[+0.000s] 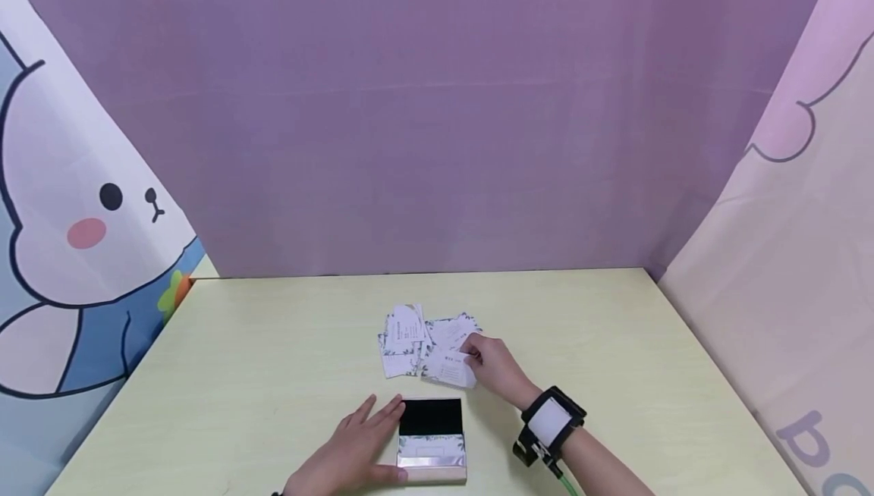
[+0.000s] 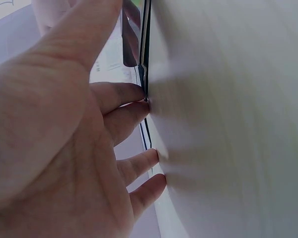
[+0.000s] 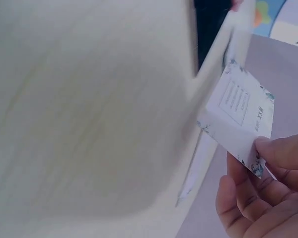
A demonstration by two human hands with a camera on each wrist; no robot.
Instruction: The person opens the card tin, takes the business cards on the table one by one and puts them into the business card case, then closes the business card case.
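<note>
Head view: card (image 1: 452, 369) in right hand (image 1: 495, 363)

The card (image 3: 238, 116) pinched in the right hand (image 3: 260, 198) carries a boxed block of small print and a larger line that seems to include "XX", all too blurred to read. The cards (image 1: 426, 348) scattered on the table (image 1: 239, 375) behind the open card case (image 1: 432, 439) show print too small to read. On the curtain (image 1: 806, 375) right of the table, a large "P" shows.
</note>
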